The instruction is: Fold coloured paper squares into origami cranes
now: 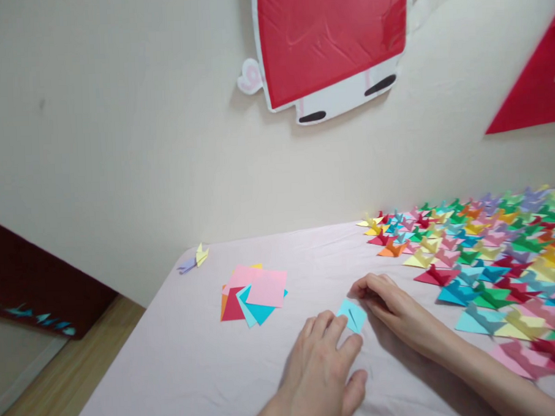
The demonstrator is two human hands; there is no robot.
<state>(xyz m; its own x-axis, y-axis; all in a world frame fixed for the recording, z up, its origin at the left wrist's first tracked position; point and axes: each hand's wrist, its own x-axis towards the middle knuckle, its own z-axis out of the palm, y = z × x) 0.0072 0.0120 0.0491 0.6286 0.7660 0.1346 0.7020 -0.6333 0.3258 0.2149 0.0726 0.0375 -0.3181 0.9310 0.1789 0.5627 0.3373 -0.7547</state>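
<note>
Head view: a folded light-blue paper (352,316) lies flat, right of the stack of coloured squares (253,292), between both hands. The left hand (321,365), fingers flat, presses its near edge. The right hand (392,307), fingers curled, touches its far corner; whether it pinches I cannot tell.

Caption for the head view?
Left hand and right hand touch a blue paper on the table, between loose coloured sheets and rows of folded paper figures.
</note>
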